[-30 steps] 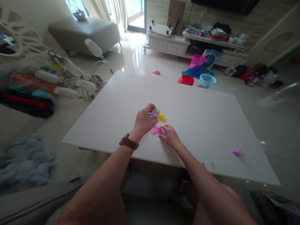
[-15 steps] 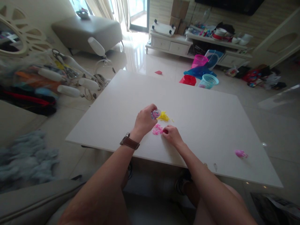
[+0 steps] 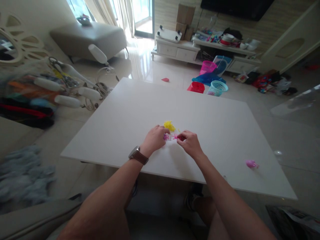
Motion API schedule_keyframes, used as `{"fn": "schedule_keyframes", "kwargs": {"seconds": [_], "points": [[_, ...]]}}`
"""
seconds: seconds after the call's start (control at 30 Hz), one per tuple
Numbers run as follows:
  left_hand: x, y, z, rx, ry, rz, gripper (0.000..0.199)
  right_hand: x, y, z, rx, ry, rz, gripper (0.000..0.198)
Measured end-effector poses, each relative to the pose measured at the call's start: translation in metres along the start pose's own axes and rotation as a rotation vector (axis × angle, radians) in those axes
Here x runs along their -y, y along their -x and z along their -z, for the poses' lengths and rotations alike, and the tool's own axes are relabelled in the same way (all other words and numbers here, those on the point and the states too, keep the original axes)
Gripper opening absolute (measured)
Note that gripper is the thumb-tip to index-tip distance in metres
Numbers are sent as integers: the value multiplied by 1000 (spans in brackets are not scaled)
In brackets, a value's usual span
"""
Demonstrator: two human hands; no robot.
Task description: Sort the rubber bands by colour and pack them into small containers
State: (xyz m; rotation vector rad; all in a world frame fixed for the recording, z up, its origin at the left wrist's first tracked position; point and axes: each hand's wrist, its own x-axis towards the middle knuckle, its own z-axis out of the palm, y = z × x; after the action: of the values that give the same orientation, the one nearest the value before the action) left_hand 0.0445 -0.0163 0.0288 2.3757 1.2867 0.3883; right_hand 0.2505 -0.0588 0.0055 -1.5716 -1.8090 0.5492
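My left hand (image 3: 154, 140), with a watch on its wrist, is closed around a small clear container (image 3: 168, 136). Pink and purple bits show inside it; its mouth faces right. My right hand (image 3: 190, 142) pinches a bunch of thin pink strips (image 3: 175, 137) right at that mouth. Whether the strips are inside or just outside it, I cannot tell. Beyond my left fingertips lies a heap of yellow strips (image 3: 169, 125) on the white table (image 3: 212, 123). The spot where a pink heap lay is largely covered by my hands.
A pink toy-like object (image 3: 251, 164) lies at the table's right. Past the far edge stand a red basket (image 3: 197, 87), a light-blue basket (image 3: 218, 88) and a pink basket (image 3: 208, 66). A lamp fixture with white shades (image 3: 67, 101) is at left.
My left hand has lowered the container toward the table and tipped its mouth to the right. My right hand has lifted pink strips from the heap and brought them to the container.
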Motion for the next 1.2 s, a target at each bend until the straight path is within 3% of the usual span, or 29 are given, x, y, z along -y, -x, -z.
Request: {"fn": "schedule_keyframes", "kwargs": {"seconds": [0.23,0.43,0.57,0.8,0.97,1.2], "points": [[-12,-7,-10,0,125,-31,45,7,2,-1,31,-73,31,13],[-12,-12,-11,-16,286,-55,43,9,3,4,-24,-250,-70,4],[-8,-12,-13,-13,354,-47,39,12,4,6,-7,-255,-114,2],[-4,-10,-8,39,433,14,36,20,5,9,89,-167,-7,18],[-5,-9,-5,75,475,13,35,17,6,13,66,-198,90,17],[-12,-8,-6,91,456,-47,31,23,7,16,17,-145,89,13]]}}
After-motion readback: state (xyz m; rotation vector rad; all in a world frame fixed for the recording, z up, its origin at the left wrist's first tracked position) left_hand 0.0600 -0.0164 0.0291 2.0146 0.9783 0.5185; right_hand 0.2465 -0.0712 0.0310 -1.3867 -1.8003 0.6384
